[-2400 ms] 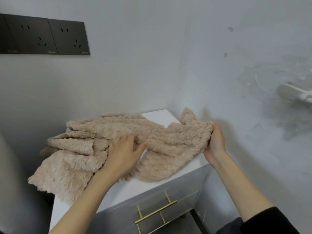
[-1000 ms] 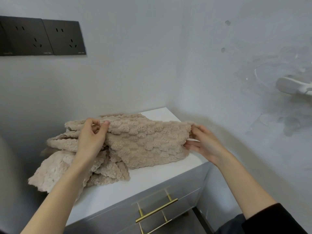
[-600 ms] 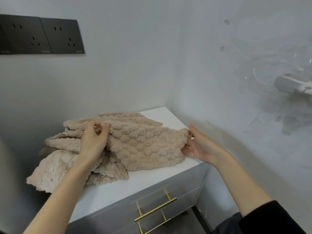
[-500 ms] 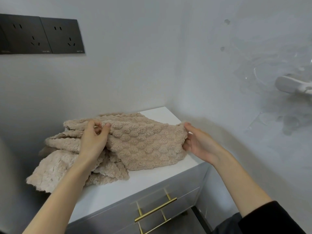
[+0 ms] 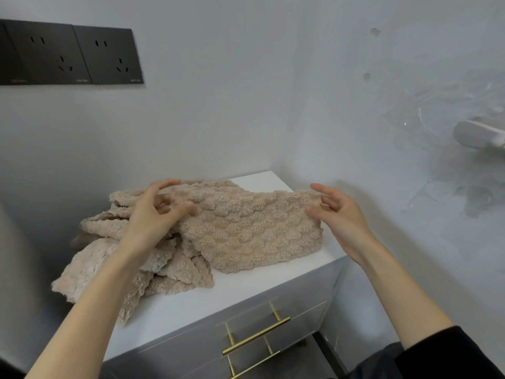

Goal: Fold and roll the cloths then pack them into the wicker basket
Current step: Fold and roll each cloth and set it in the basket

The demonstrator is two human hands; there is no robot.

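A folded beige textured cloth [image 5: 254, 231] lies on the white cabinet top [image 5: 191, 299], its left end over a loose pile of beige cloths [image 5: 109, 258]. My left hand [image 5: 153, 214] hovers at the folded cloth's left end with fingers spread and loosely bent, gripping nothing. At the cloth's right end my right hand [image 5: 338, 214] has its fingers straight and apart, the thumb just touching the cloth's edge. No wicker basket is in view.
The cabinet stands in a wall corner and has drawers with gold handles [image 5: 257, 335] on its front. Black wall sockets [image 5: 73, 53] sit at upper left. A white fixture [image 5: 478, 136] sticks out from the right wall. The pile overhangs the cabinet's left edge.
The top cloth was folded over into a narrower band. Both hands, which pinched its ends half a second ago, have let go and spread their fingers.
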